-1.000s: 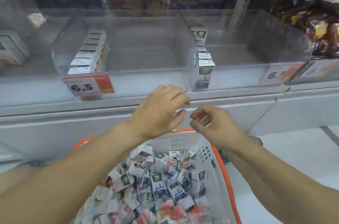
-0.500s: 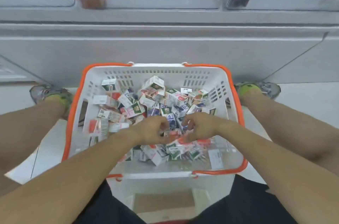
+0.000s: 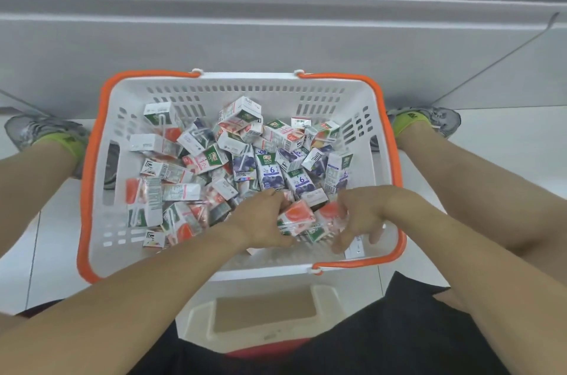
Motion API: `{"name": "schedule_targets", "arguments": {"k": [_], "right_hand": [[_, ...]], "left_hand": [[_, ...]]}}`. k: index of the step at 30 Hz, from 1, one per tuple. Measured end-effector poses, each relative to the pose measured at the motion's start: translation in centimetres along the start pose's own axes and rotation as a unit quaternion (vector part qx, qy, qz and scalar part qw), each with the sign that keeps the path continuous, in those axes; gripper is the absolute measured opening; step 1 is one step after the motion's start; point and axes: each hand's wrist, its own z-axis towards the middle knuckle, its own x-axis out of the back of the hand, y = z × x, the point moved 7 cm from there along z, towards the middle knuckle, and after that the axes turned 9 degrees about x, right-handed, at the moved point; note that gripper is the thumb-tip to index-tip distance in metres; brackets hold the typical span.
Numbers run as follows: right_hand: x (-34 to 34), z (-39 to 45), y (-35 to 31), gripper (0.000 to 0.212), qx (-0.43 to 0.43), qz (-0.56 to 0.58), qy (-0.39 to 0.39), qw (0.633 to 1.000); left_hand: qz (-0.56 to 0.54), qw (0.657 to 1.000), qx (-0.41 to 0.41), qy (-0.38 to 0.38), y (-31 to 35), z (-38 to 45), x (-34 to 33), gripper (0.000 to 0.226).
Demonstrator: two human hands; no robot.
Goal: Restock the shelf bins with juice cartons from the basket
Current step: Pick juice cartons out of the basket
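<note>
A white basket (image 3: 101, 160) with orange handles stands on the floor between my feet, filled with several small juice cartons (image 3: 270, 169) in red and purple prints. Both hands are down in its near right part. My left hand (image 3: 264, 221) grips a red-printed carton (image 3: 296, 216) between curled fingers and thumb. Just to the right, my right hand (image 3: 360, 215) curls round another red carton (image 3: 329, 212), with its lower fingers reaching toward the basket's near wall. The shelf bins are out of view except for a sliver at the top edge.
The grey base panel of the shelf unit (image 3: 276, 31) rises right behind the basket. My shoes (image 3: 46, 132) (image 3: 426, 120) flank the basket on white floor tiles. I sit on a white stool (image 3: 264, 313) just behind the basket's near rim.
One second ago my hands hovered empty at the shelf front. The view has tipped down to the basket, and both hands have dropped into it and taken hold of red cartons near its near side.
</note>
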Motion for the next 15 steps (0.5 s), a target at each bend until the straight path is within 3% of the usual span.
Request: {"name": "schedule_targets", "arguments": {"k": [4, 7, 11, 15], "right_hand": [[0.6, 0.1, 0.8, 0.070, 0.029, 0.015, 0.016, 0.999], [1.5, -0.5, 1.9, 0.056, 0.067, 0.149, 0.026, 0.986], [3.6, -0.4, 2.8, 0.045, 0.104, 0.269, 0.135, 0.948], [5.0, 0.3, 2.7, 0.046, 0.110, 0.267, 0.226, 0.930]], "left_hand": [[-0.043, 0.999, 0.006, -0.013, -0.4, -0.3, 0.8, 0.063], [-0.133, 0.991, 0.012, -0.028, -1.0, -0.7, 2.1, 0.057], [-0.217, 0.976, 0.019, -0.010, -2.2, -1.2, 4.3, 0.057], [-0.296, 0.954, 0.043, 0.004, -3.1, -1.6, 5.5, 0.063]]}}
